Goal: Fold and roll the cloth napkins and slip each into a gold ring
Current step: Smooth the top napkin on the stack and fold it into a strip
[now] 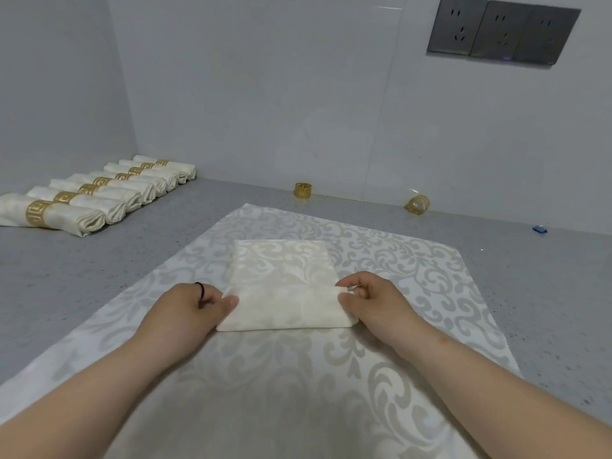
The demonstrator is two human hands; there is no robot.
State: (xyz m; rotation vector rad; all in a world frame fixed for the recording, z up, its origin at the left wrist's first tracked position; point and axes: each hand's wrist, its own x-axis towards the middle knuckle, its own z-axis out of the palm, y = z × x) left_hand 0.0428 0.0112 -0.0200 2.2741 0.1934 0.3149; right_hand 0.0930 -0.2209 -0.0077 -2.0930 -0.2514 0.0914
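on spread cloth [381, 376], left hand [195, 301] and right hand [371, 294] pinch folded napkin [284, 286] ends.

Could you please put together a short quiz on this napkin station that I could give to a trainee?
1. True or false: the left hand and right hand are both on the napkin.
2. How many loose rings stand by the back wall?
3. Where do the finished napkins lie? A) far left, in a row B) far right, stacked C) on the patterned cloth

Key
1. True: each hand is at one end of the near fold.
2. Two: an upright ring and a tipped ring.
3. A
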